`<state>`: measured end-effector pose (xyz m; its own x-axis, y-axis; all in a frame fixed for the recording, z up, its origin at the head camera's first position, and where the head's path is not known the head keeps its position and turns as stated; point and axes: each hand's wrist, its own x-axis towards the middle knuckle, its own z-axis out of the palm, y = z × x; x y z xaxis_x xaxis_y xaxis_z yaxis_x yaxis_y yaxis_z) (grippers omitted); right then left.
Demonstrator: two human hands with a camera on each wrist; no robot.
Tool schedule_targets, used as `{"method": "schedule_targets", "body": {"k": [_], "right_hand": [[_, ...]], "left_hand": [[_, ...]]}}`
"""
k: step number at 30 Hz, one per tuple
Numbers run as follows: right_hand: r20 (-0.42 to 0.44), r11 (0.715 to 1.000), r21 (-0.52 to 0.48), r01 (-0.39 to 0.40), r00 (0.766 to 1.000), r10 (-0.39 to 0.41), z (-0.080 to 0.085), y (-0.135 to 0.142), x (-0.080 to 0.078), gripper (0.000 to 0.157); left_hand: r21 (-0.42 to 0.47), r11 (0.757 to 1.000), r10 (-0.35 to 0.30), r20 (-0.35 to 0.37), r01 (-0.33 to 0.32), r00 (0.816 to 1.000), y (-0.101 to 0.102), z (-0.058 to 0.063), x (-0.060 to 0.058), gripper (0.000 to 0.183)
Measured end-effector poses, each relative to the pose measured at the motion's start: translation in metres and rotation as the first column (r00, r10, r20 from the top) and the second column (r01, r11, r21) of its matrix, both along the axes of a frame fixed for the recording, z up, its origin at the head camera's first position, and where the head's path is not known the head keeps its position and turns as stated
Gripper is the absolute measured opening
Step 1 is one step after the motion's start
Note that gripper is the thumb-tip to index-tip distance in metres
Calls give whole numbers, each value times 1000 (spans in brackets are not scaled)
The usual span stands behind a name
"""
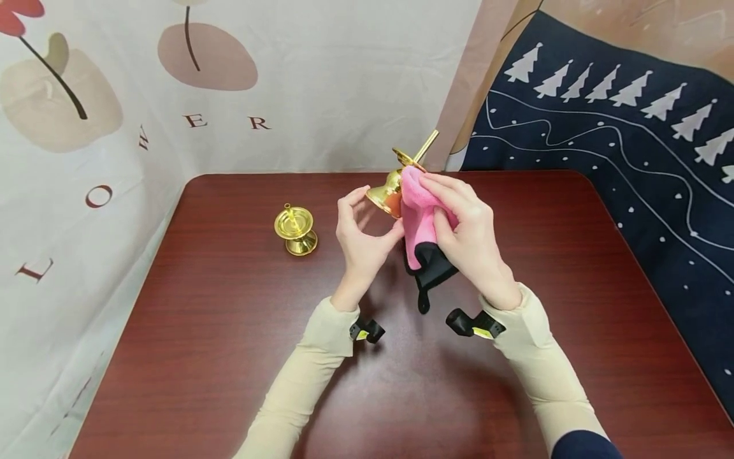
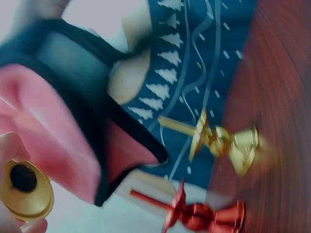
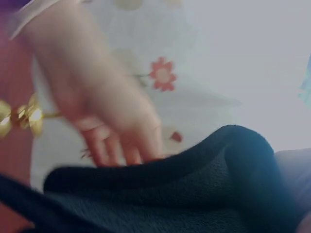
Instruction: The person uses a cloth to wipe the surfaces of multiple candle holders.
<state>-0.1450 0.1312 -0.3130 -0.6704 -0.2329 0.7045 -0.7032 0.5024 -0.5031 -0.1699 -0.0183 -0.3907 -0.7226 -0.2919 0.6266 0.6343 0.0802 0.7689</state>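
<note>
Tilted above the table's far half is a gold candlestick with a flared base, a small dish and a thin rod pointing up to the right. My left hand pinches its base between thumb and fingertips. A pink cloth with a black lower part and loop is gripped in my right hand, laid over the stem and one side of the base. The left wrist view shows the base's dark hollow underside beside the pink fabric. In the right wrist view the cloth's black part covers the lower area.
Left of my hands, a second gold candlestick stands upright on the brown table. The left wrist view also holds a red shape like a candlestick. Behind hang a pale printed cloth and a navy one with trees.
</note>
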Motion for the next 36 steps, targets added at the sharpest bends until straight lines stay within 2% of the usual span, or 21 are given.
{"method": "schedule_targets", "body": {"k": [2,3,6,9,11,13,15,20,23,25,27,30,34,36], "right_hand": [[-42,1000,16,-6,999,7,-6,-3,-3,39],[-54,999,29,-14,998,16,-9,-4,-4,39],[-43,996,53,-66,997,68,-16,-6,-4,38],[1,989,88,-117,993,117,-19,-2,-1,39],[46,984,85,-155,987,152,-18,3,0,39],[79,986,51,-160,985,156,-17,8,0,40],[90,992,-12,-128,988,129,-15,12,-1,40],[41,987,-160,-7,999,14,-15,8,-7,40],[10,987,-160,23,1000,-22,-17,1,-10,40],[6,990,-139,28,1000,-27,-19,-2,-11,40],[38,994,-106,-3,999,7,-20,-2,-10,40],[124,996,-52,-70,989,76,-19,2,-8,40],[279,991,-15,-131,951,130,-15,13,-7,37],[353,991,-59,-123,926,135,-13,17,-9,36]], "left_hand": [[108,991,-88,64,81,994,0,4,1,62],[170,978,-141,92,124,986,-1,6,1,62],[360,909,-279,149,211,949,-3,12,1,58],[495,836,-363,178,235,915,-5,14,1,54],[544,804,-397,194,238,897,-6,16,1,53],[571,784,-423,206,242,882,-6,16,1,52],[589,768,-445,212,250,870,-6,18,2,49],[618,728,-519,215,296,828,-4,21,4,42],[633,703,-561,215,323,799,-4,21,3,41],[648,687,-575,210,327,791,-5,22,2,40],[670,669,-581,199,323,789,-5,22,1,39],[688,654,-580,191,313,792,-7,22,0,37],[704,632,-599,177,325,781,-10,19,0,33],[712,617,-614,166,337,772,-12,17,0,31]]}}
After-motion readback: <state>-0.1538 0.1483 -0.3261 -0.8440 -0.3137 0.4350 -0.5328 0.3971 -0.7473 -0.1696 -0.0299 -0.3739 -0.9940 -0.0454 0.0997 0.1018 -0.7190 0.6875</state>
